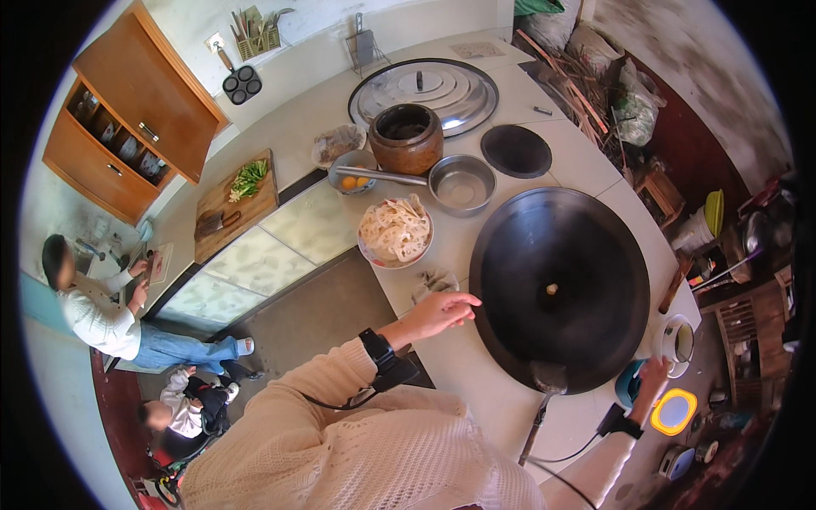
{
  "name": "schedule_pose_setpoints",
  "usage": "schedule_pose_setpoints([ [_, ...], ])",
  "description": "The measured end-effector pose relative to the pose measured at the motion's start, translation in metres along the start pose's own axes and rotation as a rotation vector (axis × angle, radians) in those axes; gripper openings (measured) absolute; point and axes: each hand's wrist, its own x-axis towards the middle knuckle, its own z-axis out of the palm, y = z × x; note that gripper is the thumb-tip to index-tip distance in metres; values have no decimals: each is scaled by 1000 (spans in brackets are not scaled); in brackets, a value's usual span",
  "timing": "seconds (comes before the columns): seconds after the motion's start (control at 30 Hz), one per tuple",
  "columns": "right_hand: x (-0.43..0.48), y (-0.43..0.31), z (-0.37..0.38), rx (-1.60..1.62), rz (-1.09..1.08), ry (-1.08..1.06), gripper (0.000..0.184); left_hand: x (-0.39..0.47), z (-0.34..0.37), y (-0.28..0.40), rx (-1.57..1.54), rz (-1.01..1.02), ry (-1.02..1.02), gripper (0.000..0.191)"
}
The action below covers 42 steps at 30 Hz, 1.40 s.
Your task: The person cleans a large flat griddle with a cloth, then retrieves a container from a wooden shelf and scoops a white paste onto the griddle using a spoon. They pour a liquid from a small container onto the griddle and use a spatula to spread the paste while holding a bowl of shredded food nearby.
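My left hand (449, 313) hovers by the left rim of a large black wok (561, 255), holding nothing, its index finger pointing over the rim. A small pale lump (552, 289) sits at the wok's bottom. Against the near rim rests a metal wok spatula (548, 376), its handle towards me. My right hand (653, 377) is at the near side of a white container (668, 335), above a teal container (627, 382). Whether its fingers grip either one is unclear. Left of the wok stands a bowl of sliced lotus root (395, 231); a crumpled cloth (435, 283) lies below it.
Beyond the wok are a long-handled steel pan (462, 185), a brown clay pot (406, 140), a bowl with eggs (352, 182) and a large metal lid (424, 89). Chopped greens lie on a cutting board (217, 223). Another person (102, 306) works at the left counter; a small child (182, 411) sits nearby.
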Motion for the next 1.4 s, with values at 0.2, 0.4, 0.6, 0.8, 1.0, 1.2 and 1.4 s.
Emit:
schedule_pose_setpoints([
  [0.2, -157, -74, 64, -176, 89, -178, 22, -18, -69, -48, -158, -67, 162, 30],
  [0.4, -234, -101, 84, -506, 106, -158, 38, -31, -144, -101, -190, -120, 324, 26],
  [0.6, -284, -87, 106, -558, -1, -145, 15, -34, -191, -142, -419, -293, 552, 29],
  [0.8, -307, -109, 143, -460, 285, -191, 21, -5, -211, -149, -651, -227, 529, 37],
  [1.0, -330, -141, 152, -636, 277, -182, 24, 14, -218, -158, -809, -218, 537, 56],
  [1.2, -313, -191, 222, -455, 85, -482, 30, 13, -217, -161, -788, -184, 521, 59],
  [1.4, -286, -215, 317, -465, -441, -908, 58, -27, -207, -151, -757, -179, 518, 55],
])
